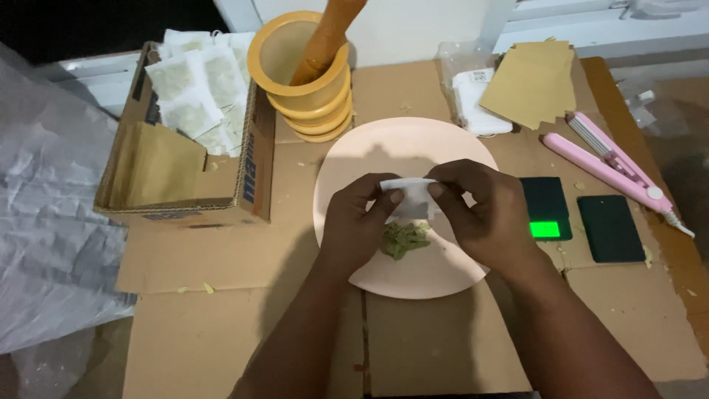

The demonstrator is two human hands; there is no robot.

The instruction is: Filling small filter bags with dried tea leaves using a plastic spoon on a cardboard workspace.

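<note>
Left hand point(362, 218) and right hand point(476, 210) both pinching a small white pouch point(410, 193) above the plate point(354, 159); likely spill of green leaves point(404, 240) past its rim if tipped.

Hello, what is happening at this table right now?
A person holds a small white sachet open with both hands, the left hand and the right hand, above a pale pink plate. A little heap of green crushed leaves lies on the plate just under the sachet. Behind stands a yellow mortar with a wooden pestle. A cardboard box of sachets sits to the left, a small scale and a pink sealer to the right.
</note>
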